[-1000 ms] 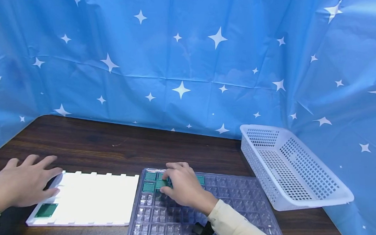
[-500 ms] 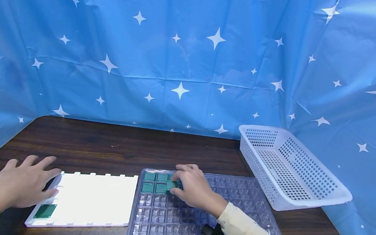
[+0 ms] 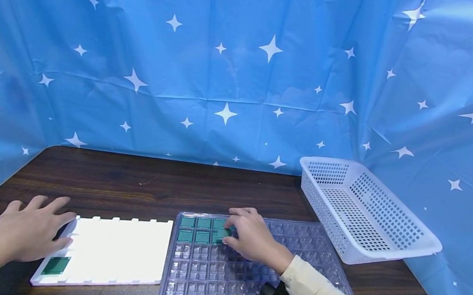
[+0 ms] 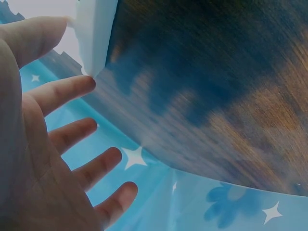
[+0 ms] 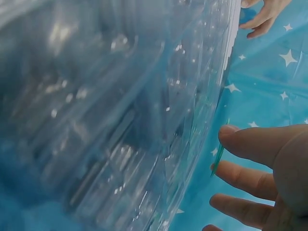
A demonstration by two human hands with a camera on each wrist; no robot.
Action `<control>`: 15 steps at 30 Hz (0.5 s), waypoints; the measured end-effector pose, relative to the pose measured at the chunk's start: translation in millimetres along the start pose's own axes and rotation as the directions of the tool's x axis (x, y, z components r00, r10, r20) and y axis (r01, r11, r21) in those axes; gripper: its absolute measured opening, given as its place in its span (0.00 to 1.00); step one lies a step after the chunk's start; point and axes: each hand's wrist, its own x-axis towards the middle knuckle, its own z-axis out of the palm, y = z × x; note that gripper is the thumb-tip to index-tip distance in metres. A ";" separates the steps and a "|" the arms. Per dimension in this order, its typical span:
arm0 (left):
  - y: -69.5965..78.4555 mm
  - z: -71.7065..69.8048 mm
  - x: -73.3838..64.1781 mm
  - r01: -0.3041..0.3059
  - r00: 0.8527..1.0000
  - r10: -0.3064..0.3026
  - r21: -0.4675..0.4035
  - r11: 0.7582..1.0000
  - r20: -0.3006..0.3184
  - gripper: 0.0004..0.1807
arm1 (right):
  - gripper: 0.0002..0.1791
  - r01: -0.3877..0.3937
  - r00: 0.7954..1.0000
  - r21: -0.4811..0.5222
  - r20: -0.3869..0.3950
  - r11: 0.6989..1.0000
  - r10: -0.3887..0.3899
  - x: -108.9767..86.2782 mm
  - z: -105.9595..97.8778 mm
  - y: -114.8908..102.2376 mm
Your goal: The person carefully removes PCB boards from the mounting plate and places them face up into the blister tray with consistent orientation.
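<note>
My right hand (image 3: 254, 236) is over the clear plastic compartment tray (image 3: 211, 273). Between thumb and index finger it pinches a thin green circuit board (image 5: 219, 156), seen edge-on and raised off the tray in the right wrist view. Several similar green boards (image 3: 186, 236) lie in the tray's upper left compartments; the hand hides part of that area. My left hand (image 3: 24, 232) has its fingers spread at the left end of a white notched plate (image 3: 113, 252), with thumb and index finger touching the plate's corner. A darker green board (image 3: 56, 265) sits at the plate's lower left.
A white perforated basket (image 3: 364, 212) stands right of the tray. The dark wooden table (image 3: 114, 180) carries everything, and a blue curtain with white stars (image 3: 216, 77) hangs behind and at the right.
My right hand has moved to the right along the upper rows of the tray, uncovering more green boards on its left. The left hand has stayed in place.
</note>
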 end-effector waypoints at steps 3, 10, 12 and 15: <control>-0.2 0.3 0.0 -0.002 1.000 0.002 0.002 1.000 -0.002 0.35 | 0.13 -0.003 1.000 -0.002 -0.001 1.000 0.003 -1.0 -1.1 3.4; 0.8 -1.8 -0.5 -0.007 1.000 0.007 0.003 1.000 -0.001 0.35 | 0.13 -0.006 1.000 -0.002 -0.017 1.000 0.006 -5.3 -1.3 12.0; 0.9 -2.0 -0.5 -0.006 1.000 0.006 0.003 1.000 -0.002 0.35 | 0.13 -0.006 1.000 -0.002 -0.018 1.000 0.006 -6.0 -0.8 14.0; 1.1 -1.7 -0.5 -0.007 1.000 0.007 0.000 1.000 -0.009 0.35 | 0.13 -0.006 1.000 -0.011 -0.013 1.000 0.005 -6.5 -0.4 16.2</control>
